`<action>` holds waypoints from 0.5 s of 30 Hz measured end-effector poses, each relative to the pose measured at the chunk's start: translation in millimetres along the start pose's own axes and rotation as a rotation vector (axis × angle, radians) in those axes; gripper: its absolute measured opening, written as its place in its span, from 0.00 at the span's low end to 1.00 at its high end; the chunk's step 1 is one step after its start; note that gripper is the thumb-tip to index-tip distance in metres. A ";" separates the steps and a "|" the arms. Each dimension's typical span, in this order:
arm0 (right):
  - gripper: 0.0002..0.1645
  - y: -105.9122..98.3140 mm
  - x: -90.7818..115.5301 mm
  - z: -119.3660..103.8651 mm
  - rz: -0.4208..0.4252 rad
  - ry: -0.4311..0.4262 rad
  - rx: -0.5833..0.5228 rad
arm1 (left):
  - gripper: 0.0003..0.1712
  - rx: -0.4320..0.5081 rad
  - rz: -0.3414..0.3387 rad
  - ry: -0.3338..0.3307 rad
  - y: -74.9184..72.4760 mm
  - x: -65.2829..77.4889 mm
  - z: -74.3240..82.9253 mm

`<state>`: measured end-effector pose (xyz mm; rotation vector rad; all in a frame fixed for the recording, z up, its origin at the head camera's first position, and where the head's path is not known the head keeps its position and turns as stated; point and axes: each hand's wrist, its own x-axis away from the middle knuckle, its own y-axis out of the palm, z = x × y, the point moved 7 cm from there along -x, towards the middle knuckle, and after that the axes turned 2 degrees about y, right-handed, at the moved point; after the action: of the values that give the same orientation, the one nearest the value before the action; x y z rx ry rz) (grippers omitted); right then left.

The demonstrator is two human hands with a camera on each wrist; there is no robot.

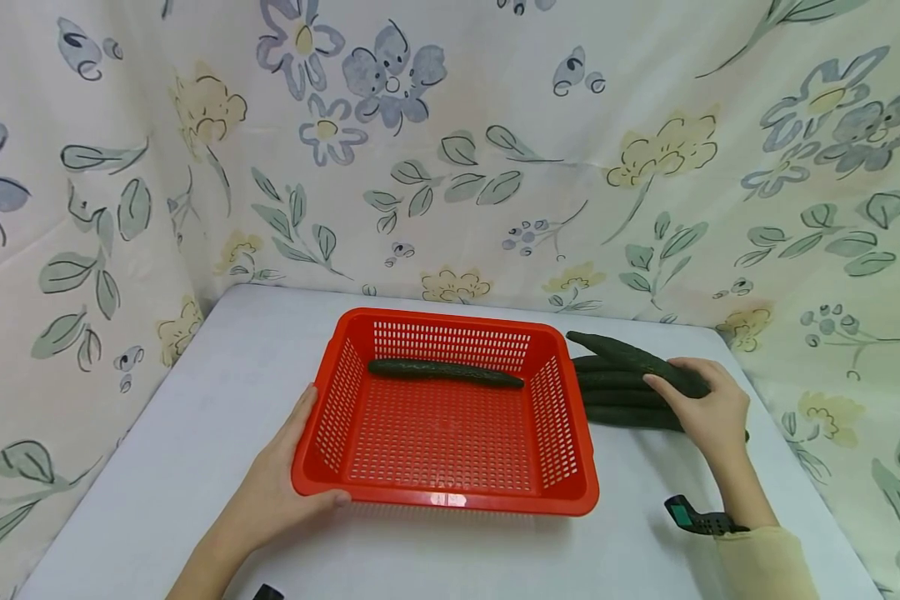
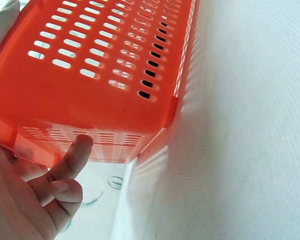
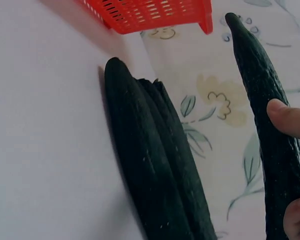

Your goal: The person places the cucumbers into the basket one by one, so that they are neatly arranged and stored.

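Note:
A red plastic basket stands on the white table, and one dark green cucumber lies inside along its far wall. My left hand grips the basket's near left corner, with the thumb along the front rim and fingers at the left side. In the left wrist view, fingertips show just against the slotted wall. Right of the basket, my right hand holds another cucumber raised at a tilt, pinched between thumb and fingers. Several more cucumbers lie side by side beneath it, partly hidden by this hand.
White cloth covers the table. Floral curtains hang right behind it and along both sides. The pile of cucumbers lies close against the basket's right wall. A dark watch-like band sits on the right wrist.

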<state>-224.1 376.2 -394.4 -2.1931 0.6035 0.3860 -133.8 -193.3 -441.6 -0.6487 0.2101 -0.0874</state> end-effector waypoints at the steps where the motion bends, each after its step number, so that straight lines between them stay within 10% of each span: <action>1: 0.25 1.2 -1.5 -2.3 -0.002 -0.006 -0.004 | 0.78 0.003 0.000 0.001 -0.2 0.3 0.6; 15: 0.26 18.9 -18.3 -49.1 -0.068 -0.116 -0.051 | 0.78 0.002 -0.001 -0.003 0.0 -0.1 -2.0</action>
<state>-246.1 332.9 -367.3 -2.2160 0.4592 0.4939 -134.3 -194.5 -443.1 -0.6473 0.2072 -0.0878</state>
